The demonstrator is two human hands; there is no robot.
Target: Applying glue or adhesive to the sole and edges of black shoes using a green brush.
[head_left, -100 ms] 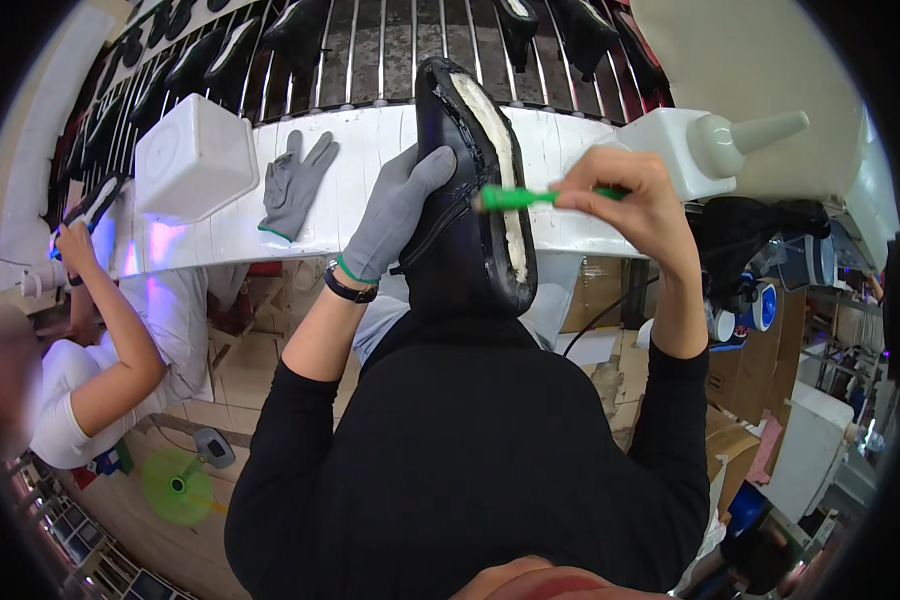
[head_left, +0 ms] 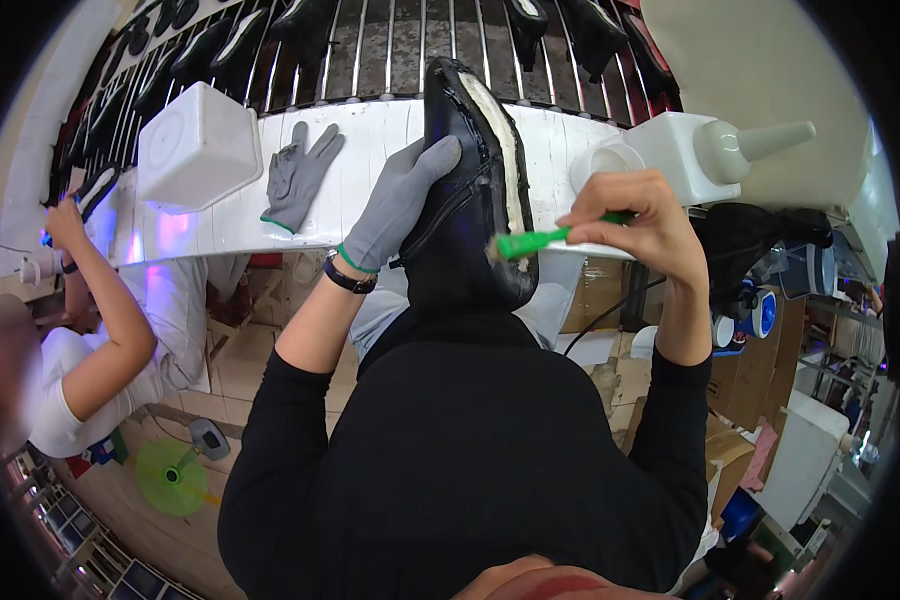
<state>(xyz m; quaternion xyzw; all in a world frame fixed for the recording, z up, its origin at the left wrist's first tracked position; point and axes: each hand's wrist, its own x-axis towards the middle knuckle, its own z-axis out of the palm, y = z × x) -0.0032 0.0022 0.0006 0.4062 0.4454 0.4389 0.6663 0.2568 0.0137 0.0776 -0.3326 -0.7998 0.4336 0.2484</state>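
My left hand [head_left: 393, 205], in a grey glove, is closed round the side of a black boot [head_left: 460, 235]. The boot is held with its toe pointing away from me and its underside turned to the right. A pale strip [head_left: 498, 130] runs along that underside inside a dark rim. My bare right hand [head_left: 638, 222] pinches a green-handled brush [head_left: 535, 242]. Its bristles lie over the boot's rim near the heel end; whether they touch is hard to tell. Part of the handle is hidden by my fingers.
Beyond the white bench [head_left: 370, 125], black boots lie on a rack of metal bars [head_left: 390, 50]. A white box [head_left: 198, 150] and a spare grey glove [head_left: 303, 178] are at left. A white cup [head_left: 607, 160] and a spouted white bottle [head_left: 670, 150] stand at right. A co-worker [head_left: 105, 350] handles another boot.
My right hand has brought the brush down along the boot, from mid-sole toward the heel end. The white cup behind that hand shows more now. My left hand keeps its hold.
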